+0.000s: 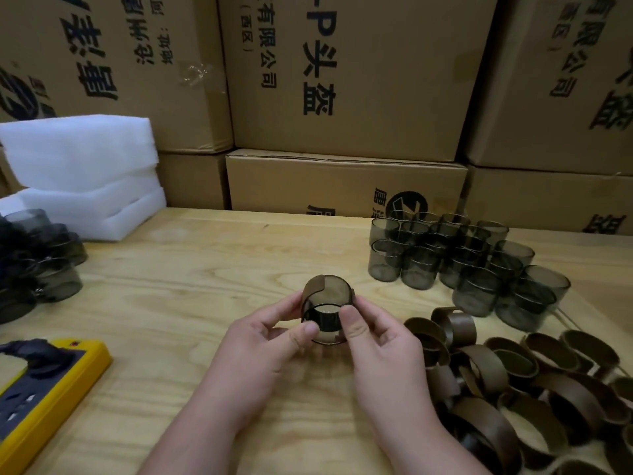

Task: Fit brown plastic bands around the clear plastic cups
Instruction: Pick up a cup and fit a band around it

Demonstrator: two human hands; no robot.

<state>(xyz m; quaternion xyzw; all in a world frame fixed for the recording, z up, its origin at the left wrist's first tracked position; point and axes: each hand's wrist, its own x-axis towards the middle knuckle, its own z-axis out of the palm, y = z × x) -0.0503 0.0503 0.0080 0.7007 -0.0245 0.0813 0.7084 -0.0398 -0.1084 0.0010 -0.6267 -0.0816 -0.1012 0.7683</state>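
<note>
- Centrally, above the table point(205, 269): one cup point(327, 313) lying on its side, mouth toward the camera, held between both hands.
- Left hand point(260, 344) – fingers and thumb curled round the cup's left side.
- Right hand point(380, 341) – thumb and fingers pinching its right side.
- Band point(313, 286) partly wrapped over the cup's top and left side.
- Right: bare cups point(462, 258) standing clustered; loose bands point(513, 389) heaped nearer.
- Left: power strip point(41, 389), foam point(82, 166).

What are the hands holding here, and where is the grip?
Both the left hand and right hand pinch one clear cup by its sides, a brown band partly wrapped round it.
</note>
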